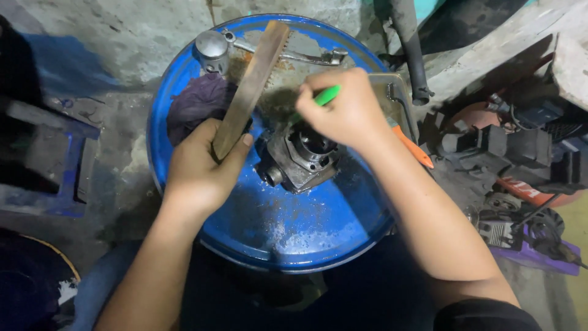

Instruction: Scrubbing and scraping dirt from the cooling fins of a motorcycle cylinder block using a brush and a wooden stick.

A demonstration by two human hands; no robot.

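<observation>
From the camera on my head I look straight down at a blue drum (288,227) standing upright, and I use its round top as my table. My left hand (199,168) is closed around the near end of a long flat strip of wood (251,86), which slants up and away from me toward the far rim of the drum. My right hand (346,110) is closed around a tool with a green handle (324,96); its working end is hidden under my fingers, so I cannot tell what kind of tool it is. That hand sits just above a grey metal engine part (300,156) with a round opening on top, which rests near the middle of the drum top, between my two hands.

To the left of the wood lies a dark purple rag (199,101), partly under my left hand. At the far rim sits a shiny metal cap (211,49) with a metal lever (306,56) beside it. An orange handle (413,147) pokes out from under my right forearm. To the right, on the floor, dark machine parts (520,153) are piled up.
</observation>
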